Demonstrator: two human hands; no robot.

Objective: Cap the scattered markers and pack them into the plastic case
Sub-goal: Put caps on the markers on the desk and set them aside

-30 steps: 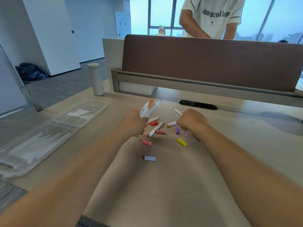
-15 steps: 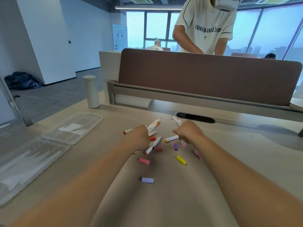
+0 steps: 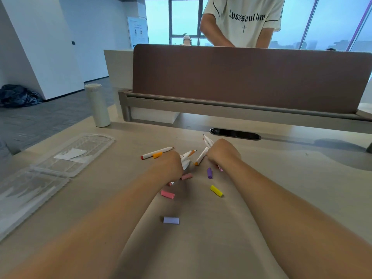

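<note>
My left hand [image 3: 168, 165] rests low on the table with its fingers curled, and white markers [image 3: 187, 155] stick out from its far side. A marker with a red end and an orange cap [image 3: 156, 154] lies just left of it. My right hand [image 3: 223, 153] grips two uncapped markers [image 3: 207, 140] that point up and away. One white marker with an orange tip [image 3: 200, 156] lies between the hands. Loose caps lie nearer me: rose [image 3: 186, 176], purple [image 3: 209, 173], pink [image 3: 167, 194], yellow [image 3: 216, 190] and lavender [image 3: 171, 220]. The clear plastic case [image 3: 60, 164] lies open at the left.
A white bottle [image 3: 97, 105] stands at the table's far left corner. A brown divider panel [image 3: 241, 77] closes the far edge, with a black cable slot [image 3: 234, 134] in front of it. Another person [image 3: 243, 21] stands behind the divider.
My left hand has come down to the table from holding its markers raised. The red-ended marker now lies on the table to its left. My right hand has kept its markers.
</note>
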